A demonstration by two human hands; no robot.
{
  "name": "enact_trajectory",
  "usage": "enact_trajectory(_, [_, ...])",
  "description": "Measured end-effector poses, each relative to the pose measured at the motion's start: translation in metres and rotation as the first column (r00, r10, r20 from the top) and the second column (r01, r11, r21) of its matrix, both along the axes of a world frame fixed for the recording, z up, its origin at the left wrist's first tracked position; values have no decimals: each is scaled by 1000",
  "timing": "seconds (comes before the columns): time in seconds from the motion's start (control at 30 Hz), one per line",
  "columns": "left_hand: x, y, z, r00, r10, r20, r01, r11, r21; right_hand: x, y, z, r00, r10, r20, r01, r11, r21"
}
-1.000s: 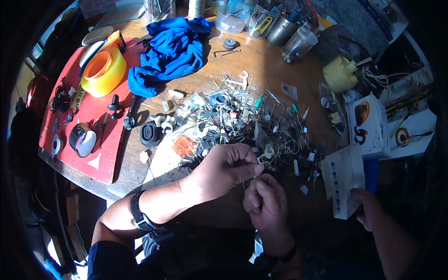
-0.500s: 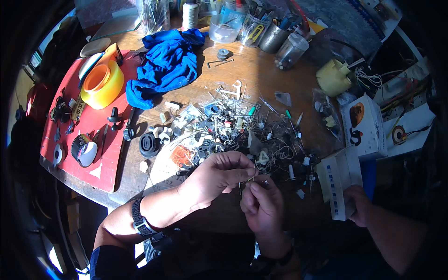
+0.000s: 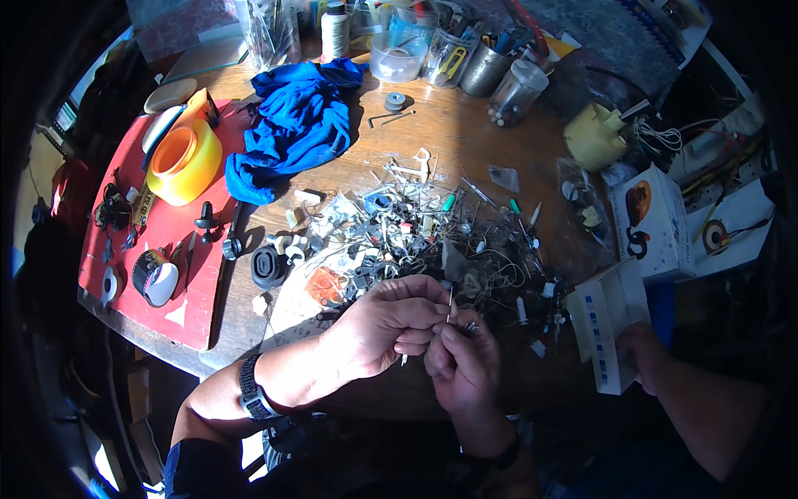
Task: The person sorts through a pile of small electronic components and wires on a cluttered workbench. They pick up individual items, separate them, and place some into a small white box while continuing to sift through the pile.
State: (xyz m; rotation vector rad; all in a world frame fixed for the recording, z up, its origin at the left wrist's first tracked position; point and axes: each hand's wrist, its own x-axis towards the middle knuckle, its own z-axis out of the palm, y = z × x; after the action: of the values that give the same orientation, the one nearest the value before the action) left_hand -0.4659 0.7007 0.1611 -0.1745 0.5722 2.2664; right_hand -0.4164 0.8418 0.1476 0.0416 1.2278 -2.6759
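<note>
My left hand (image 3: 386, 323) and my right hand (image 3: 464, 363) meet at the near edge of a round wooden table (image 3: 449, 125). Between their fingertips stands a thin metal pin (image 3: 450, 304), pinched from both sides and pointing up. The right hand's fingers also pinch a small metal part (image 3: 471, 328). Just beyond the hands lies a heap of small parts and wires (image 3: 416, 241). A dark watch band circles my left wrist (image 3: 249, 389).
A blue cloth (image 3: 295, 125) and an orange jug (image 3: 181, 160) lie at the far left, the jug on a red mat (image 3: 179, 287). Jars and cups (image 3: 465, 62) stand at the back. Another person's hand (image 3: 644, 349) holds a white box (image 3: 611, 320) at the right.
Both hands stayed together at the table's near edge, shifting slightly. The thin pin now stands upright between the fingertips.
</note>
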Motion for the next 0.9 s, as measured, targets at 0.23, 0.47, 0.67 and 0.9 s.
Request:
enact_trajectory(0.23, [2, 1, 1, 999, 6, -50, -6, 1000, -15, 0, 0, 0, 1000, -4, -7, 4, 1000, 0])
enact_trajectory(0.47, [4, 1, 1, 994, 26, -105, -30, 999, -37, -2, 4, 0, 998, 52, 27, -49, 995, -85])
enact_trajectory(0.67, [5, 4, 3, 981, 33, -192, -62, 988, -143, -1, 5, -1, 997, 63, 40, -60, 996, -72])
enact_trajectory(0.9, [3, 1, 2, 993, 29, -116, -40, 995, -95, 1, 3, 2, 998, 56, 33, -53, 996, -71])
